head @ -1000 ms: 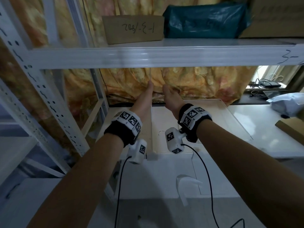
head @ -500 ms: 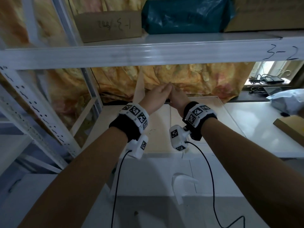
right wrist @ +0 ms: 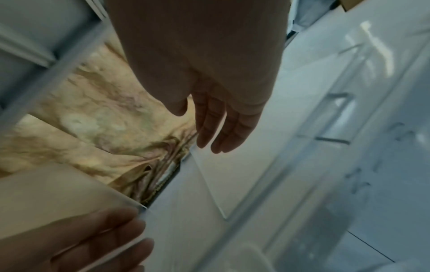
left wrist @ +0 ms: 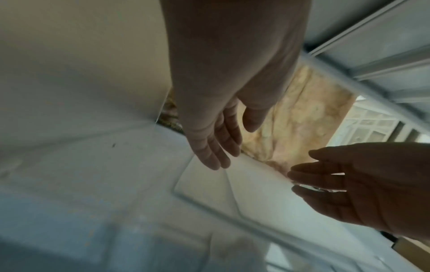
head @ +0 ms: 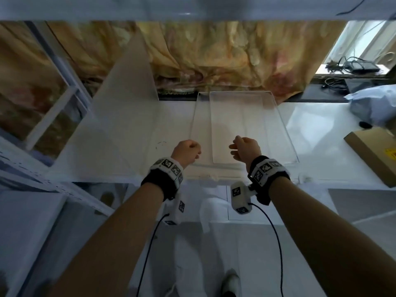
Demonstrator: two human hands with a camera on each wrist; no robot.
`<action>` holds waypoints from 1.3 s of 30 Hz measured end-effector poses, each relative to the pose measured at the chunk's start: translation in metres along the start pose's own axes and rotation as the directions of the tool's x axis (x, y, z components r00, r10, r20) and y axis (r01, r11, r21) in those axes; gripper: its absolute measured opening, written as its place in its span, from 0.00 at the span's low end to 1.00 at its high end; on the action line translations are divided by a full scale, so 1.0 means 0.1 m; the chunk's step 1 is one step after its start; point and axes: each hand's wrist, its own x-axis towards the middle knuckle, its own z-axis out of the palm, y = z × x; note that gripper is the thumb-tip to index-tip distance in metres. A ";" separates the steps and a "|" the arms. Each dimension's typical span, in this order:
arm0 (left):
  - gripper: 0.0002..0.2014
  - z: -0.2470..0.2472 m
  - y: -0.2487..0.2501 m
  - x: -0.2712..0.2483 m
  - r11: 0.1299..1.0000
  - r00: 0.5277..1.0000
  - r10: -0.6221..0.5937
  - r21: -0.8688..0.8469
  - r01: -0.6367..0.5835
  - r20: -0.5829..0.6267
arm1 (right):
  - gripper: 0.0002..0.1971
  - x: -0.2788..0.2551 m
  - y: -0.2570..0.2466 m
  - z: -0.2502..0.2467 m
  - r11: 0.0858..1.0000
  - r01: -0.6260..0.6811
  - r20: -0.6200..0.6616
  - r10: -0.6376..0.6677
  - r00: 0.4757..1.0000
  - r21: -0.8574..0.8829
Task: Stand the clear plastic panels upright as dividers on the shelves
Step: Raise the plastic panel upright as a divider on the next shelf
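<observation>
We see one panel (head: 126, 116) standing upright on the shelf (head: 310, 133), left of centre, running from near the front edge back toward the patterned curtain (head: 214, 58). It looks frosted in the head view, and nothing holds it. To its right, flat panels (head: 242, 127) lie stacked on the shelf, their clear edges overlapping; we cannot tell how many there are.

Our left hand (head: 186, 152) hovers over the near left corner of the flat stack. In the head view it looks loosely curled, but the left wrist view shows the fingers (left wrist: 216, 147) extended and relaxed, slightly apart, holding nothing, with their tips above the stack's corner. Whether they touch the plastic we cannot tell.

Our right hand (head: 246, 150) hovers over the near part of the flat stack, just right of the left hand. The right wrist view shows its fingers (right wrist: 221, 128) straight and loose, empty, pointing down toward the top sheet.

At the far right of the shelf sit a cardboard box (head: 372, 153) and a pale bag (head: 377, 103). Each wrist wears a black band with marker tags, and cables hang from them.
</observation>
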 end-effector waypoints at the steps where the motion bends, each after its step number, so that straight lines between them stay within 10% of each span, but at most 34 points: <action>1: 0.07 0.07 -0.09 0.02 0.998 0.999 -0.045 -0.048 0.045 -0.006 | 0.14 0.04 0.10 0.01 1.000 -0.013 -0.010 0.013 1.000 0.006; 31: 0.18 0.32 -0.93 -0.13 0.859 0.883 -0.425 -0.218 0.463 0.198 | 0.11 -0.38 1.00 0.56 0.990 -0.140 -0.382 0.141 0.913 0.030; 39: 0.20 0.44 -1.12 -0.05 0.615 0.810 -0.463 -0.529 0.585 0.359 | 0.26 -0.33 1.28 0.70 0.826 -0.405 -0.008 0.443 0.896 0.391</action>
